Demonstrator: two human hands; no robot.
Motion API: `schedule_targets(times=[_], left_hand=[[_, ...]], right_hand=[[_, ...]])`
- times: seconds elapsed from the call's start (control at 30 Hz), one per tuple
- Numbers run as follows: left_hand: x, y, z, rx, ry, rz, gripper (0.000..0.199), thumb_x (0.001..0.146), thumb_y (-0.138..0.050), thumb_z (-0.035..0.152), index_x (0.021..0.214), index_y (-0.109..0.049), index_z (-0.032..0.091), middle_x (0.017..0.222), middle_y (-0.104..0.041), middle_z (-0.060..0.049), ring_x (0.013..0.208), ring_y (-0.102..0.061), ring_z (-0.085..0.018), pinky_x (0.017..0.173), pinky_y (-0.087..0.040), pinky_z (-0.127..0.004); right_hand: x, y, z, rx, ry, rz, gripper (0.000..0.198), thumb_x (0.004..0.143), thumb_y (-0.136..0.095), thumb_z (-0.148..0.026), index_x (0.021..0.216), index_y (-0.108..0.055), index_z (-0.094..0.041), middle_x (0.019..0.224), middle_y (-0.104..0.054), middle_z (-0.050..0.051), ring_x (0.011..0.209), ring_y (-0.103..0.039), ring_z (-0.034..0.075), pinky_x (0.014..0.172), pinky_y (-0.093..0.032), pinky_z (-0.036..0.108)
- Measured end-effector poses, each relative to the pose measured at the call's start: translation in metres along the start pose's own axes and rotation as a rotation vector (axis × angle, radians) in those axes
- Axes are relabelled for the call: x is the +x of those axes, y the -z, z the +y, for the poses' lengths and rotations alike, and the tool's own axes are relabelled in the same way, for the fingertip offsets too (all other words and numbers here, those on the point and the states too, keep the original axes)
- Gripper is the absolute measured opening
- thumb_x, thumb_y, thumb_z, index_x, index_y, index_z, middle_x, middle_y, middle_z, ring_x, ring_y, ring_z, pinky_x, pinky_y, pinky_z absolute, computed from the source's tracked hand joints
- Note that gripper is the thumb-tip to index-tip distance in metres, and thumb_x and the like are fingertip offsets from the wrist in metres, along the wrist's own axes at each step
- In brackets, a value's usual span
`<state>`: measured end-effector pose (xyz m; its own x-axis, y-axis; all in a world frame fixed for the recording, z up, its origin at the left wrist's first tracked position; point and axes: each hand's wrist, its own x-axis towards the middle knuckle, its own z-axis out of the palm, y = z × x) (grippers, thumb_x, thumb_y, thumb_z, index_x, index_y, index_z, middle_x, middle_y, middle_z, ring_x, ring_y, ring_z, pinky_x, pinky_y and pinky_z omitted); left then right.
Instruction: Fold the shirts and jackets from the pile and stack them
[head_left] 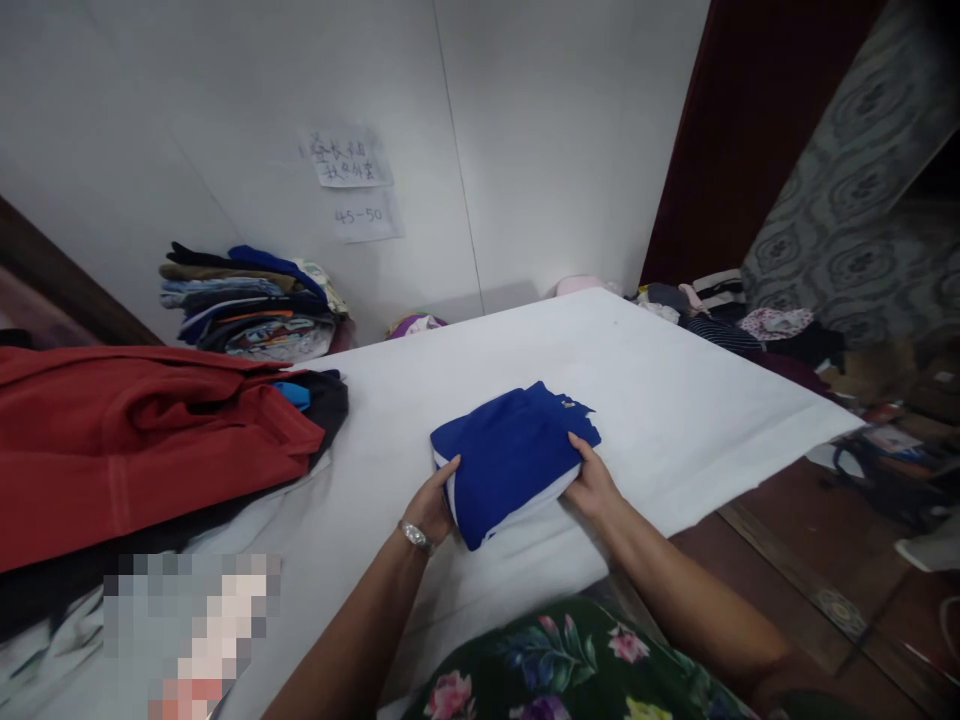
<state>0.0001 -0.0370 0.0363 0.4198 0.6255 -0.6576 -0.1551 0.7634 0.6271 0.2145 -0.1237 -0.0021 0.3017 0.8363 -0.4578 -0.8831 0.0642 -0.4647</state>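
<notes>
Flowered dark-green clothing (570,670) is filling the bottom edge as I, working remotely, am gripping a folded blue garment (517,450) between my left hand (435,508) and right hand (592,482), thumbs pressing on top at opposite sides, other fingers mostly hidden. It is showing white along its near edge, over the front of a white tabletop (652,370). Red clothing (150,440) is lying at left; stacked clothes (247,300) are standing by the wall (562,140).

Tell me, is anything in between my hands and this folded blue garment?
Nothing visible: your left hand and right hand both hold the folded blue garment directly. The red garment lies apart, to the left.
</notes>
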Motion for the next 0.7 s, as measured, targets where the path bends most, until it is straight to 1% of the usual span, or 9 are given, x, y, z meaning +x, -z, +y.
schedule_targets(times=[0.07, 0.17, 0.23, 0.3, 0.4, 0.53, 0.6, 0.7], left_hand=[[-0.002, -0.008, 0.003, -0.003, 0.005, 0.005, 0.039, 0.084, -0.061, 0.036, 0.115, -0.062, 0.012, 0.086, -0.074, -0.011, 0.080, -0.072, -0.025, 0.076, -0.058, -0.036], [-0.003, -0.028, 0.009, 0.005, 0.000, 0.011, 0.035, 0.086, -0.059, 0.031, 0.116, -0.061, 0.012, 0.083, -0.074, -0.010, 0.078, -0.072, -0.024, 0.075, -0.059, -0.035], [0.001, -0.048, 0.012, 0.017, -0.039, -0.032, 0.037, 0.085, -0.059, 0.027, 0.120, -0.059, 0.014, 0.087, -0.074, -0.010, 0.080, -0.072, -0.024, 0.076, -0.058, -0.035], [0.011, -0.073, 0.015, 0.025, -0.104, -0.094, 0.041, 0.084, -0.061, 0.024, 0.124, -0.056, 0.017, 0.094, -0.074, -0.009, 0.083, -0.071, -0.023, 0.079, -0.058, -0.035], [0.033, -0.119, 0.015, 0.032, -0.188, -0.170, 0.045, 0.083, -0.061, 0.019, 0.128, -0.053, 0.020, 0.097, -0.073, -0.007, 0.085, -0.071, -0.021, 0.082, -0.057, -0.035], [0.071, -0.191, 0.012, 0.064, -0.246, -0.272, 0.045, 0.084, -0.058, 0.015, 0.128, -0.051, 0.021, 0.094, -0.073, -0.006, 0.084, -0.070, -0.020, 0.084, -0.056, -0.037], [0.089, -0.230, 0.011, 0.077, -0.253, -0.327, 0.045, 0.084, -0.057, 0.014, 0.128, -0.051, 0.021, 0.094, -0.072, -0.006, 0.084, -0.070, -0.020, 0.084, -0.055, -0.038], [0.116, -0.287, 0.006, 0.064, -0.241, -0.402, 0.045, 0.083, -0.059, 0.015, 0.127, -0.051, 0.023, 0.099, -0.071, -0.006, 0.086, -0.069, -0.020, 0.085, -0.054, -0.038]], right_hand=[[-0.001, -0.004, -0.009, 0.021, 0.005, -0.024, 0.017, 0.079, -0.063, -0.026, 0.094, -0.066, -0.018, 0.087, -0.075, 0.003, 0.093, -0.069, 0.023, 0.092, -0.054, 0.039], [-0.002, -0.006, -0.029, 0.003, 0.090, -0.058, 0.019, 0.079, -0.064, -0.026, 0.095, -0.066, -0.018, 0.089, -0.075, 0.002, 0.092, -0.069, 0.022, 0.092, -0.054, 0.038], [-0.001, -0.003, -0.048, -0.023, 0.168, -0.069, 0.018, 0.079, -0.064, -0.027, 0.094, -0.066, -0.018, 0.090, -0.075, 0.003, 0.093, -0.069, 0.023, 0.092, -0.054, 0.038], [0.002, 0.003, -0.071, -0.046, 0.242, -0.074, 0.016, 0.077, -0.064, -0.028, 0.091, -0.066, -0.019, 0.090, -0.075, 0.003, 0.096, -0.068, 0.023, 0.092, -0.054, 0.039], [0.009, 0.018, -0.113, -0.085, 0.337, -0.051, 0.015, 0.075, -0.062, -0.029, 0.088, -0.065, -0.020, 0.088, -0.075, 0.004, 0.100, -0.067, 0.025, 0.093, -0.053, 0.041], [0.021, 0.040, -0.181, -0.187, 0.486, 0.006, 0.019, 0.073, -0.059, -0.033, 0.086, -0.064, -0.021, 0.089, -0.074, 0.006, 0.104, -0.065, 0.027, 0.095, -0.050, 0.045], [0.027, 0.048, -0.218, -0.233, 0.570, 0.043, 0.021, 0.072, -0.057, -0.034, 0.086, -0.063, -0.021, 0.090, -0.074, 0.006, 0.104, -0.064, 0.027, 0.096, -0.049, 0.046], [0.032, 0.062, -0.272, -0.240, 0.675, 0.097, 0.022, 0.072, -0.055, -0.033, 0.088, -0.062, -0.021, 0.091, -0.074, 0.006, 0.103, -0.065, 0.026, 0.097, -0.049, 0.046]])
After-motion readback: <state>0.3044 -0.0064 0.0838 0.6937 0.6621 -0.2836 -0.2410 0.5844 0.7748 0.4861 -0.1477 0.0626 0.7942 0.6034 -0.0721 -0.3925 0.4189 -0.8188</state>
